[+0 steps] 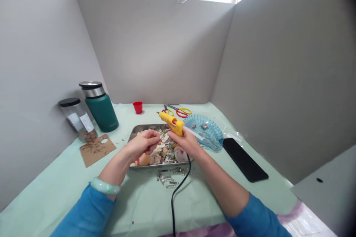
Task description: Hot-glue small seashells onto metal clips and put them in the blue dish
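1. Over the metal tray (159,166), we've got our right hand (187,143) wrapped around a yellow glue gun (171,121), nozzle pointing up and to the left, with a clear glue stick (194,132) poking out the back.
2. Our left hand (147,143) is closed in a pinch above the left half of the tray, and honestly we can't tell if anything tiny is between the fingertips. We've got a pale green bangle (105,186) on that wrist.
3. The tray is full of a jumble of small shell-like bits (164,151), and a bunch of little metal pins (168,179) sits on the counter (144,203) just in front of it. The gun's black cord (172,200) runs down toward us, right by the pins.
4. Off to the right we have a blue scalloped dish (215,130) with a couple of small pieces in it, some clear plastic (235,134) and a flat black slab (245,160).
5. Behind the tray: a red cup (138,107) and red-and-yellow-handled scissors (182,112).
6. Over on the left: a green bottle (102,113), a clear jar with a black lid (80,121) and a brown card (97,150) with dark crumbly bits on it.
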The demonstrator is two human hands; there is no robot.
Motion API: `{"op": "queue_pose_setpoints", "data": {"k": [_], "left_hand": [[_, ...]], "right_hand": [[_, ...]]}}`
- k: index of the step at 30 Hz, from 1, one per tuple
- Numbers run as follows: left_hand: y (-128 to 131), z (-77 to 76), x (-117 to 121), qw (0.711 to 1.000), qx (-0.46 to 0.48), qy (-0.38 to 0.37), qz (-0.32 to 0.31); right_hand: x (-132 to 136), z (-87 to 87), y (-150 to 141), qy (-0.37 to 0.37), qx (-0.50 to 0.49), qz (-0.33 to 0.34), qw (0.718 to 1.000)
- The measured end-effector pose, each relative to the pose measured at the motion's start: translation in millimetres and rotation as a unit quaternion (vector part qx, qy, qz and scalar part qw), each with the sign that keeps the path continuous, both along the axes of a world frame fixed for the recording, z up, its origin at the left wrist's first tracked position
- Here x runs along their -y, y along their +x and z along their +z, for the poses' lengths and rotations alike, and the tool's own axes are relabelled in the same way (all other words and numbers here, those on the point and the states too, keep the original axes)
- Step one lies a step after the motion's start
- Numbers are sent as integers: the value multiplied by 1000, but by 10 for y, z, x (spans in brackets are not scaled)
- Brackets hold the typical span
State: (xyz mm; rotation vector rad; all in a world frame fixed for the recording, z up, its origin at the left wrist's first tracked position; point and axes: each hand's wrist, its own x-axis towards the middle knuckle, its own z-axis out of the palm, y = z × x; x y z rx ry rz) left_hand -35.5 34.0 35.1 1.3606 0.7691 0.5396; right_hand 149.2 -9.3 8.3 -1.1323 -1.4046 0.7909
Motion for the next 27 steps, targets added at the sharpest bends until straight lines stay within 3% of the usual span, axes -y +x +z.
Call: {"op": "queue_pose_setpoints", "data": {"k": [9,12,14,16,18,22,27], "left_hand": [[-35,-107,-46,997,-43,43,37],[-77,-133,-79,986,-113,110,52],[-115,-127,-97,956,-185,213,79],[-146,-116,-102,902,-259,329,106],[-157,-114,-93,855,-316,401,91],[-112,-180,-55,827,-390,406,3],[-63,-280,-61,811,-424,403,-7]], "right_hand": [[-23,-112,-21,-23,-30,-25,999],[22,-58,12,-32,-66,-35,997],[45,-25,35,-33,-86,-37,995],[51,-18,64,-33,-94,-45,994],[43,-38,95,-34,-85,-56,994],[26,-102,133,-29,-28,-77,996],[45,-125,129,-1,47,-88,995]]}}
